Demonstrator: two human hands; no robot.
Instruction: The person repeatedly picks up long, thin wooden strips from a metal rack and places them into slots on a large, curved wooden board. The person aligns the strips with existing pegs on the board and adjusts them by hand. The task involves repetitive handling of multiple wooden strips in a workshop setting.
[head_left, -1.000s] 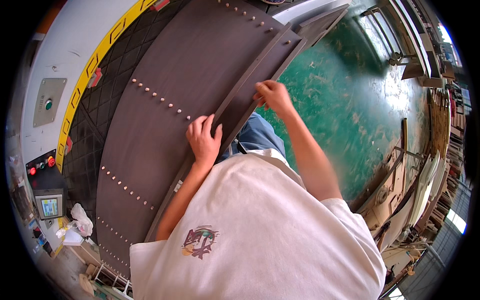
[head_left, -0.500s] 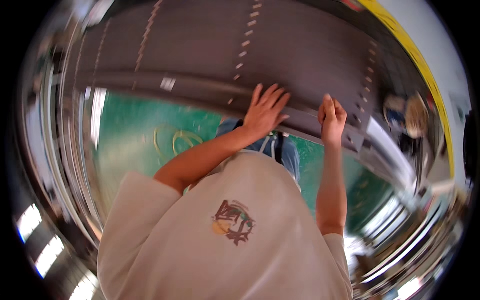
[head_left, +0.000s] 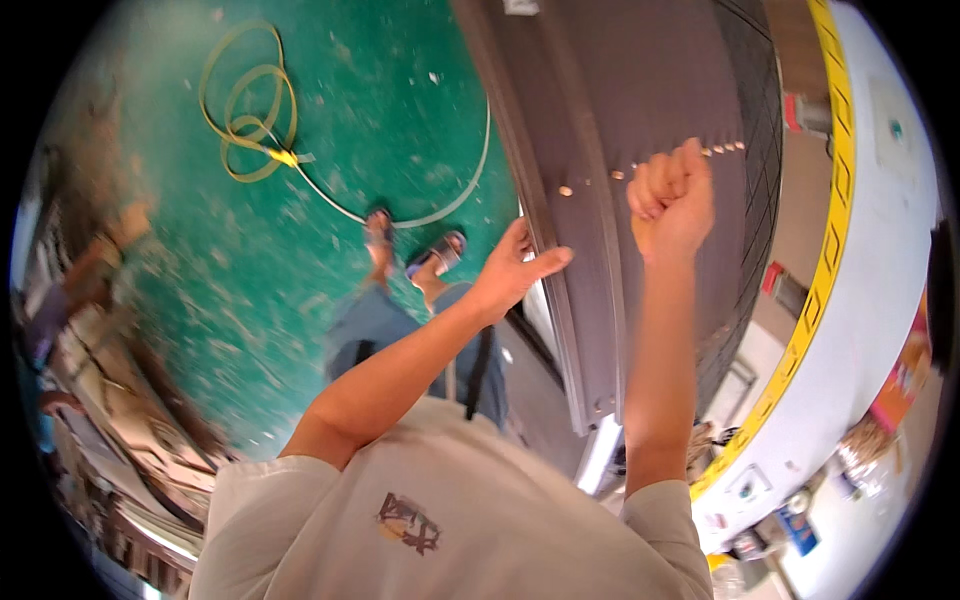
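Note:
A long dark brown panel (head_left: 650,80) with a raised lip runs down the right of my body. My left hand (head_left: 512,272) is at its near edge, thumb stretched over the lip and fingers apart from it along the outer side. Over the panel's face my right hand (head_left: 672,205) is closed, with its fingers curled in. Whatever it may hold is hidden. Close to this fist, a row of small light pegs or fasteners (head_left: 725,148) crosses the panel, and one more light peg (head_left: 566,191) sits nearer the lip.
On the green floor (head_left: 330,120) at left lies a coiled yellowish hose (head_left: 240,125) whose pale length curves past my feet. A white surface with a yellow marked border (head_left: 838,170) bends along the right. Cardboard and stacked material (head_left: 130,390) stand at lower left.
My view has swung round, so the panel now runs lengthwise at right instead of across the top. My left hand has gone from flat on the panel to its edge; my right stays closed.

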